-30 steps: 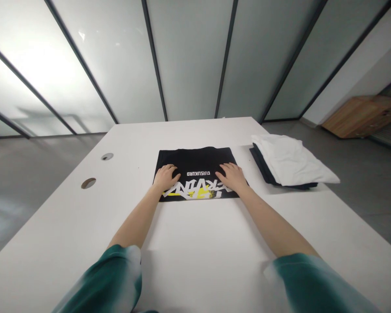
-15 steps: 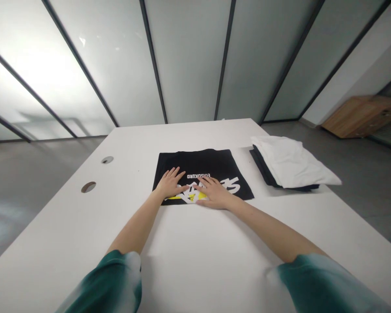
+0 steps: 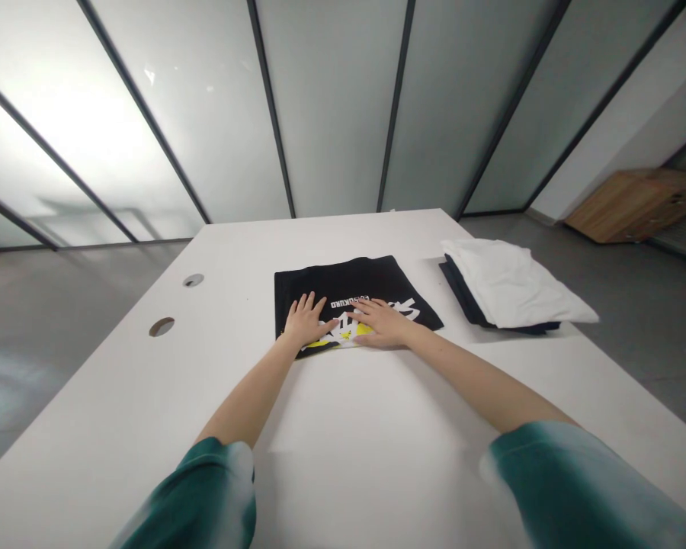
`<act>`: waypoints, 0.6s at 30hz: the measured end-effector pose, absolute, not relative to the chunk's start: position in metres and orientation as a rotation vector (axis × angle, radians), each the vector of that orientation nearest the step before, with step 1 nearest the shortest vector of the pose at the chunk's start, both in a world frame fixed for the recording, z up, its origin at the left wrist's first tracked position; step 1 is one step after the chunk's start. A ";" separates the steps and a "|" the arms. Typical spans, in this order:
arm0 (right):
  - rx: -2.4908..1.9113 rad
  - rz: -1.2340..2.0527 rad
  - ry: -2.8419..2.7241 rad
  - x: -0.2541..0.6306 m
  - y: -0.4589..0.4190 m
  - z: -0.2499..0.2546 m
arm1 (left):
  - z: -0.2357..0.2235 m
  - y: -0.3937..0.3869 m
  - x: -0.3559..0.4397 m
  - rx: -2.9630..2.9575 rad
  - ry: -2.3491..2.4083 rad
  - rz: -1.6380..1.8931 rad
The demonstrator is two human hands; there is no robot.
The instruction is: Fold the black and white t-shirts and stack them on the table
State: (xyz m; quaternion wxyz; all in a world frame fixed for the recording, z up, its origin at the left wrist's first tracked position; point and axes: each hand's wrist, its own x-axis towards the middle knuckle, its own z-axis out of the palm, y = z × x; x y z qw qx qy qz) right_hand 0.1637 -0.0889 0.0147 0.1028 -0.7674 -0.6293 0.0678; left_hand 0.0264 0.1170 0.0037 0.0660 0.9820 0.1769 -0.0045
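A folded black T-shirt point(image 3: 343, 284) lies on the white table point(image 3: 348, 412), with white lettering and a yellow patch in its print. My left hand point(image 3: 304, 320) rests flat on the shirt's near part, fingers spread. My right hand point(image 3: 380, 322) lies flat just beside it, fingertips almost reaching my left hand. Neither hand grips the cloth. Together they cover much of the print, and the shirt's near edge is partly hidden under them.
A stack of folded clothes point(image 3: 506, 286), white on top of dark, sits to the right of the shirt. Two round holes point(image 3: 161, 327) pierce the table's left side. A wooden cabinet point(image 3: 634, 206) stands on the grey floor beyond the table, before frosted glass walls.
My hands have slid closer together across the shirt. The shirt's outline has skewed, and less of the white and yellow print shows than before.
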 end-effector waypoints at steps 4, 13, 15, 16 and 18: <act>-2.148 0.156 -1.296 0.147 -0.105 0.014 | 0.012 0.125 0.033 2.934 0.482 -0.005; -1.186 0.837 0.135 0.074 -0.143 0.032 | 0.040 0.158 0.094 2.987 0.633 -0.030; -1.103 0.869 0.244 0.062 -0.143 0.041 | 0.038 0.161 0.107 2.999 0.656 -0.062; -1.086 0.887 0.290 0.057 -0.142 0.045 | 0.036 0.162 0.112 3.008 0.658 -0.066; -1.072 0.922 0.355 0.049 -0.136 0.050 | 0.033 0.164 0.122 3.027 0.637 -0.068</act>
